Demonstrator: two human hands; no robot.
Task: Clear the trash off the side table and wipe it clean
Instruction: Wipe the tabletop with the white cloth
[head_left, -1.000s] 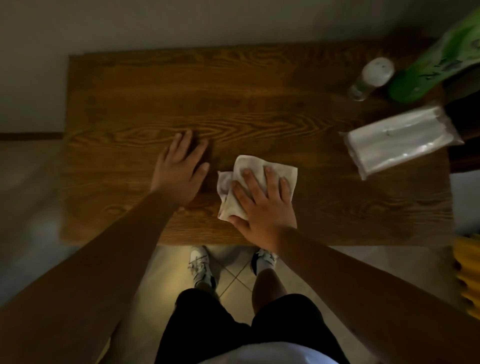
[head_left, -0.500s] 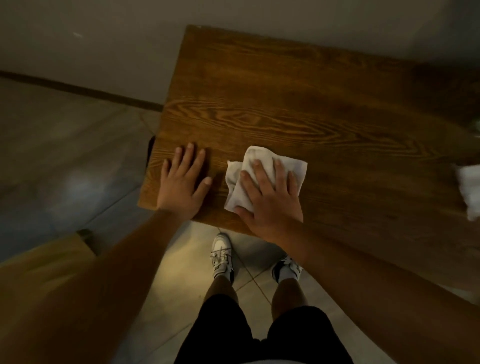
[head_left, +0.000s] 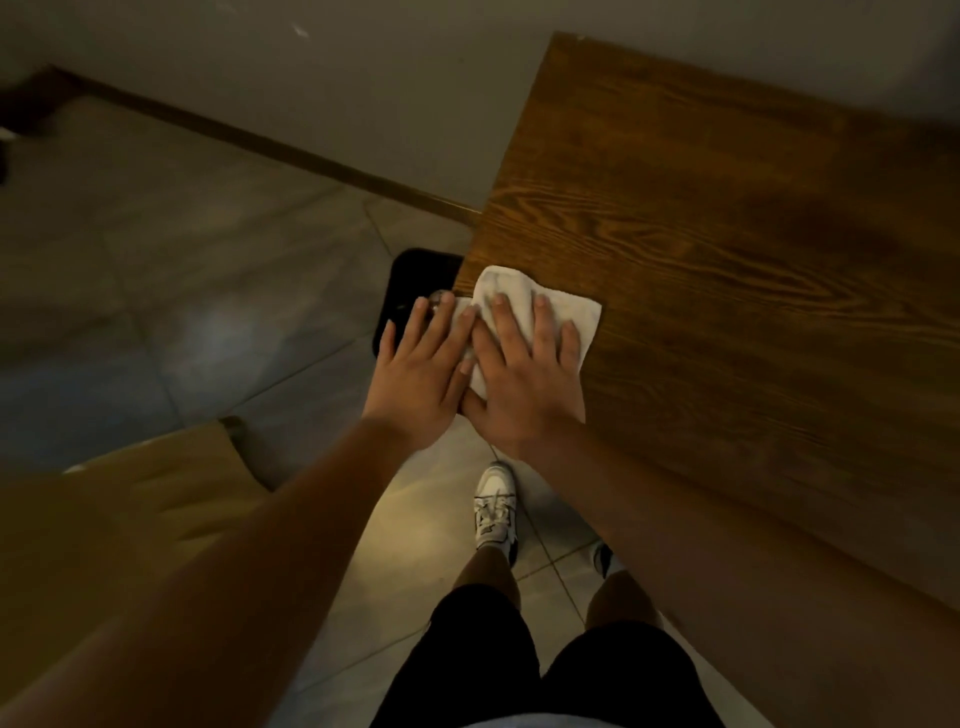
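Both hands lie flat, fingers spread: right hand pressing the white cloth onto the tabletop corner, left hand touching the cloth's edge.

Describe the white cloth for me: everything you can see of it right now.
The white cloth looks like soft, slightly crumpled fabric, folded into a rough pad. It lies flat at the left edge of the wooden table, its left part hanging just past that edge. The right hand presses on it, fingers spread, covering its middle. The left hand, just off the table edge, touches the overhanging part. A dark bin sits on the floor below.
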